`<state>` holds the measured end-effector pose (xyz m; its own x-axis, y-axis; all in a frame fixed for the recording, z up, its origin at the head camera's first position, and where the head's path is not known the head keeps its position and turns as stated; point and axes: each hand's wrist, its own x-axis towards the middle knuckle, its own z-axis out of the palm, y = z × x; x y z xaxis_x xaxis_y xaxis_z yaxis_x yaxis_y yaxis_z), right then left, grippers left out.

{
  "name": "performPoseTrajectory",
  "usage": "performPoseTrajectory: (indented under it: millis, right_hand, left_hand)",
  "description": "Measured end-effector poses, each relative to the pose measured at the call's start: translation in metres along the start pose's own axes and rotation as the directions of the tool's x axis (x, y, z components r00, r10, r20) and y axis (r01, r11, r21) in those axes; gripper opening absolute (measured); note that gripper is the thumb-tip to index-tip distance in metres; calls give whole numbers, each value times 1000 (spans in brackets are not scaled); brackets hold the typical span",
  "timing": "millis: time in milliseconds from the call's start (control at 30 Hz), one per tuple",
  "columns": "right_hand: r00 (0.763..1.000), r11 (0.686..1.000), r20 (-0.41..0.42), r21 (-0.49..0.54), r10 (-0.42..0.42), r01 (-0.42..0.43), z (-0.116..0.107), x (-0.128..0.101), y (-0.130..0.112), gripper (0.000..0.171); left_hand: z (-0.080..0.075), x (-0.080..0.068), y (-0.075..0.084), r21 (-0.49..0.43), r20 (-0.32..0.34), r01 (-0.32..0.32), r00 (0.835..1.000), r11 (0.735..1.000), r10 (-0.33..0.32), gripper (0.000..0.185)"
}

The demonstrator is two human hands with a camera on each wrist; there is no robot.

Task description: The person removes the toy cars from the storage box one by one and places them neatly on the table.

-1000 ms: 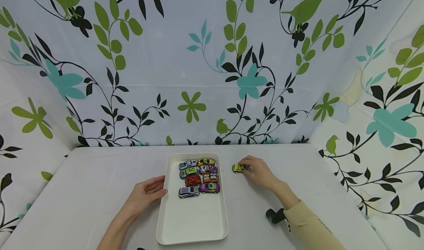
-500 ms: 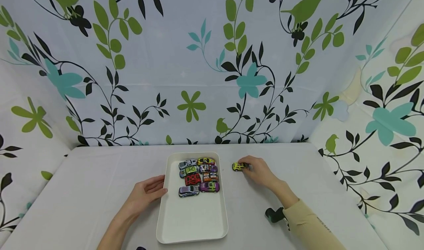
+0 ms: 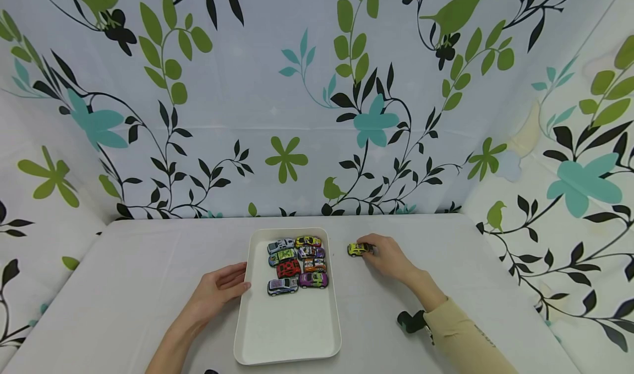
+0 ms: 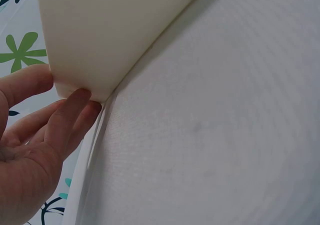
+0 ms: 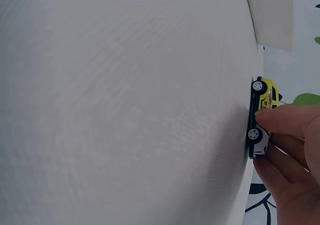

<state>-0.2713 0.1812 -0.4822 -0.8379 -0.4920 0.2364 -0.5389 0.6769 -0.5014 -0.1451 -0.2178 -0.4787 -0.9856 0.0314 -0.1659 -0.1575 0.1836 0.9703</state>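
Observation:
A white tray (image 3: 287, 330) lies on the table, with several toy cars in two columns in its far half, among them a red car (image 3: 288, 268) and a purple one (image 3: 313, 280). At the tray's left edge my left hand (image 3: 218, 289) touches the side wall; in the left wrist view its fingertips rest against the tray's outer side. To the right of the tray, my right hand (image 3: 388, 257) pinches a yellow toy car (image 3: 354, 249) by its sides. The right wrist view shows that car (image 5: 270, 95) with its wheels at the tabletop, thumb on its flank.
A black object (image 3: 411, 322) sits by the right sleeve (image 3: 460, 335); what it is, I cannot tell. Another small dark thing (image 3: 211, 371) shows at the bottom edge. A patterned cloth (image 3: 277, 99) stands behind the white table (image 3: 163, 253).

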Motion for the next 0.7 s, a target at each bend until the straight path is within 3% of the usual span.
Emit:
performPoseTrajectory:
  millis: [433, 700]
  right_hand:
    - [999, 1000, -36, -21, 6, -7, -13, -2, -16, 41]
    - [998, 999, -53, -10, -40, 40, -17, -3, -39, 40]
  left_hand:
    - [0, 1, 0, 2, 4, 11, 1000, 1000, -11, 62]
    - [-1, 2, 1, 4, 3, 12, 1000, 1000, -12, 62]
